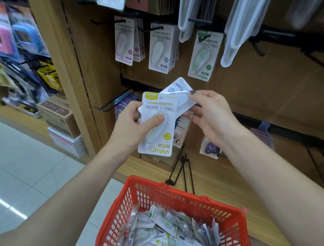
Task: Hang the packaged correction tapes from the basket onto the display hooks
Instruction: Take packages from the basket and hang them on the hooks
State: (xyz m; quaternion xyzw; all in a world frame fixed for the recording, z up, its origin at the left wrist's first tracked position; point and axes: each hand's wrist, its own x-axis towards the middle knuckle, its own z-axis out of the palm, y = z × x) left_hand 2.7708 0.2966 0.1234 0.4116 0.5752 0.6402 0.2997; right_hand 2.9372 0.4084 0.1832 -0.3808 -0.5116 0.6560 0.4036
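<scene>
Sorting packs by colour before hanging
Display (96,63) far, red basket (170,199) near, full of packs; left hand (132,124) grips the yellow pack (157,126), thumb pressed on its blister; right hand (206,114) pinches the blue pack (176,89) behind; next, thread blue onto the middle hook (155,28)
</scene>
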